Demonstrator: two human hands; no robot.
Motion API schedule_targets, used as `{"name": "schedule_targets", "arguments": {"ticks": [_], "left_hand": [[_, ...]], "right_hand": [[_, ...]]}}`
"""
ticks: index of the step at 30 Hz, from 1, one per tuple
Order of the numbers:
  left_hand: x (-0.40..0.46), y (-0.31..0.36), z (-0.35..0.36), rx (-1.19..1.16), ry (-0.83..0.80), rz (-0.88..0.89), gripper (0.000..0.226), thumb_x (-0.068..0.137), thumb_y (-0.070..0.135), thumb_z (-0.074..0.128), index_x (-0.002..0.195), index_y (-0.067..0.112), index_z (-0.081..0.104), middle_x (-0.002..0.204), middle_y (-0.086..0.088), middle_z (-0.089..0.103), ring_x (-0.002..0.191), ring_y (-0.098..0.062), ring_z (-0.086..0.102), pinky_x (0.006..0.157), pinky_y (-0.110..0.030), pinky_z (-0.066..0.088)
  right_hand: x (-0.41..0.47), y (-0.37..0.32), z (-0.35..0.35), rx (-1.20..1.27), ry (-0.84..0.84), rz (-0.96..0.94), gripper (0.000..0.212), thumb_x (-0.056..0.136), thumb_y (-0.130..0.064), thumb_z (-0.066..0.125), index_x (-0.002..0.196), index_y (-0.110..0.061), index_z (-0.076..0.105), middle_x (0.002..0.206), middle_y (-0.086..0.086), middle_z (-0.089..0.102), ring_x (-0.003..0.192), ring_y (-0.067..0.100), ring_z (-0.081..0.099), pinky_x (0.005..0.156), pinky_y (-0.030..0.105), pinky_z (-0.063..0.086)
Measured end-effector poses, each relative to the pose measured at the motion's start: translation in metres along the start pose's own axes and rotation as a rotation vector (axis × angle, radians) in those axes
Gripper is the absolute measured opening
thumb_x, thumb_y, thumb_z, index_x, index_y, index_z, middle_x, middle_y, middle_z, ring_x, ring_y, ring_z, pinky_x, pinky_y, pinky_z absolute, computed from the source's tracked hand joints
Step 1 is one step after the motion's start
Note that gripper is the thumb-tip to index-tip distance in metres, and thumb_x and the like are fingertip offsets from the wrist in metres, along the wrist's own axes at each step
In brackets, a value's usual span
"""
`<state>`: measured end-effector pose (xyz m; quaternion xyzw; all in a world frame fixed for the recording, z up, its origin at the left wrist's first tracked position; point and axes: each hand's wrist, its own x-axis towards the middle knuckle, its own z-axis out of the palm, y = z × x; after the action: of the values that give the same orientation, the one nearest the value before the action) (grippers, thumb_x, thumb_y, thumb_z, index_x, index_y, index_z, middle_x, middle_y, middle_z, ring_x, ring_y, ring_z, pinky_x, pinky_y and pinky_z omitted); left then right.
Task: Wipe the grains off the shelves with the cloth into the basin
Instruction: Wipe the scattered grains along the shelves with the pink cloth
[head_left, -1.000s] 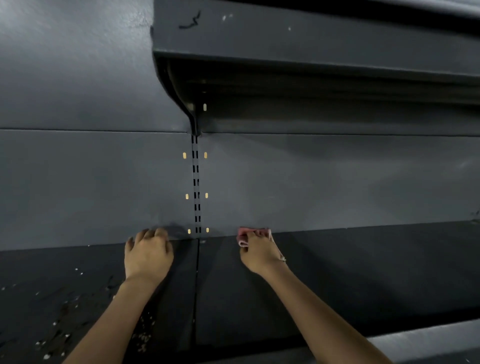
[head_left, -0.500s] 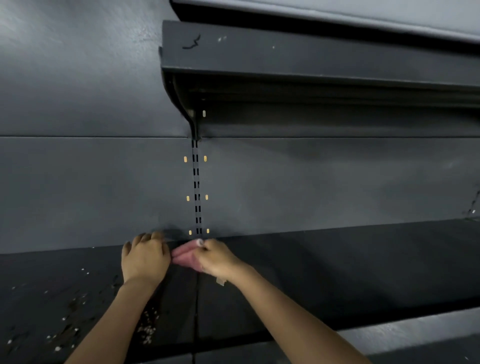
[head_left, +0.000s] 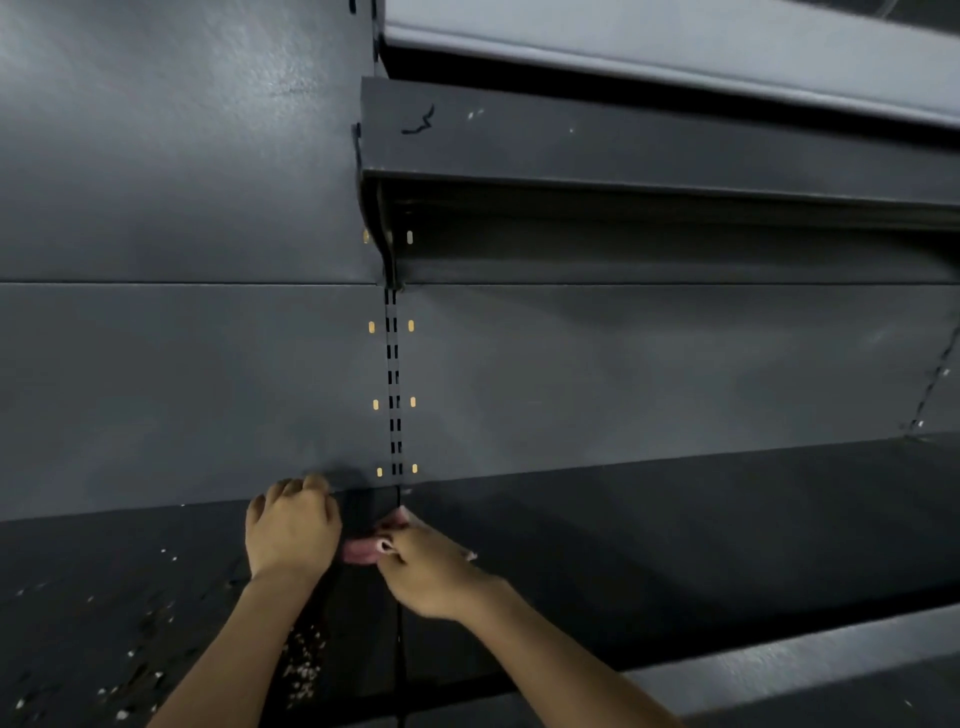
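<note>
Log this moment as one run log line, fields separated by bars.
right hand holds pink cloth on lower shelf | left hand rests beside it | grains unswept | basin unseen
</note>
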<state>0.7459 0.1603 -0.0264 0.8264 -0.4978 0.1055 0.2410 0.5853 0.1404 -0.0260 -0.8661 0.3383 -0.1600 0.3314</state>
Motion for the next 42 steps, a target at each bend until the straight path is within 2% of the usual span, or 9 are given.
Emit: {"name": "schedule_targets", "arguments": {"ticks": [6,9,12,17,25,31,34,37,42], "left_hand": [[-0.004,0.007,-0.016,-0.092,0.015,-0.017,0.016,0.09,0.016,0.05,0.098,0.011,0.063,0.098,-0.014,0.065,0.104,-0.032,0.054,0.091,-0.045,0.043],[-0.013,0.023,-0.02,-0.122,-0.04,0.034,0.02,0.093,0.02,0.046,0.103,0.011,0.06,0.103,-0.013,0.063,0.106,-0.031,0.053,0.089,-0.043,0.044],[-0.028,0.047,-0.014,-0.121,-0.118,0.073,0.026,0.095,0.025,0.041,0.108,0.011,0.058,0.111,-0.012,0.061,0.112,-0.029,0.051,0.094,-0.042,0.042],[-0.047,0.083,-0.005,-0.113,-0.198,0.135,0.031,0.095,0.031,0.04,0.118,0.015,0.055,0.12,-0.009,0.059,0.118,-0.027,0.048,0.098,-0.041,0.039],[-0.035,0.152,0.018,-0.138,-0.191,0.166,0.03,0.096,0.032,0.04,0.121,0.021,0.053,0.125,-0.003,0.055,0.123,-0.022,0.044,0.102,-0.04,0.037],[-0.023,0.201,0.042,-0.111,-0.192,0.161,0.031,0.096,0.032,0.039,0.123,0.021,0.051,0.127,-0.001,0.053,0.123,-0.019,0.043,0.101,-0.037,0.037],[-0.02,0.202,0.052,-0.039,-0.137,0.167,0.032,0.095,0.031,0.039,0.124,0.022,0.051,0.128,0.001,0.052,0.124,-0.017,0.042,0.103,-0.035,0.035],[-0.018,0.195,0.057,-0.012,-0.099,0.133,0.029,0.095,0.03,0.04,0.119,0.022,0.053,0.124,0.001,0.054,0.122,-0.017,0.043,0.102,-0.034,0.035],[-0.016,0.188,0.058,-0.012,-0.041,0.093,0.027,0.094,0.028,0.042,0.117,0.02,0.055,0.119,-0.001,0.058,0.118,-0.019,0.047,0.099,-0.035,0.037]], "right_hand": [[-0.02,-0.02,-0.036,0.575,0.241,0.13,0.03,0.096,-0.018,0.044,0.118,-0.024,0.065,0.121,-0.01,0.063,0.107,0.0,0.057,0.086,0.005,0.042],[-0.034,-0.015,-0.053,0.582,0.349,0.14,0.029,0.095,-0.027,0.047,0.119,-0.026,0.064,0.124,-0.012,0.061,0.111,0.001,0.055,0.099,0.016,0.042],[-0.047,-0.006,-0.066,0.613,0.429,0.19,0.029,0.096,-0.021,0.047,0.119,-0.021,0.065,0.12,-0.013,0.062,0.109,-0.001,0.055,0.092,0.009,0.042],[-0.055,0.029,-0.081,0.646,0.574,0.422,0.033,0.096,-0.028,0.041,0.111,-0.01,0.064,0.106,0.01,0.068,0.101,0.028,0.065,0.091,0.045,0.053],[-0.07,0.108,-0.169,0.546,0.916,0.536,0.034,0.096,-0.023,0.04,0.115,-0.005,0.061,0.11,0.015,0.065,0.099,0.03,0.061,0.083,0.035,0.05],[-0.068,0.173,-0.21,0.099,0.77,0.566,0.025,0.096,-0.009,0.039,0.113,-0.003,0.056,0.105,0.015,0.064,0.088,0.029,0.06,0.068,0.028,0.041],[-0.055,0.19,-0.205,-0.097,0.615,0.576,0.031,0.095,-0.013,0.038,0.122,-0.005,0.05,0.118,0.017,0.058,0.107,0.032,0.055,0.087,0.036,0.047],[-0.037,0.192,-0.183,-0.387,0.397,0.629,0.05,0.094,-0.018,0.037,0.139,0.002,0.032,0.145,0.023,0.035,0.137,0.036,0.028,0.118,0.044,0.015],[-0.02,0.171,-0.157,-0.483,0.298,0.583,0.054,0.094,-0.019,0.038,0.141,0.006,0.029,0.148,0.027,0.027,0.14,0.037,0.021,0.118,0.043,0.004]]}}
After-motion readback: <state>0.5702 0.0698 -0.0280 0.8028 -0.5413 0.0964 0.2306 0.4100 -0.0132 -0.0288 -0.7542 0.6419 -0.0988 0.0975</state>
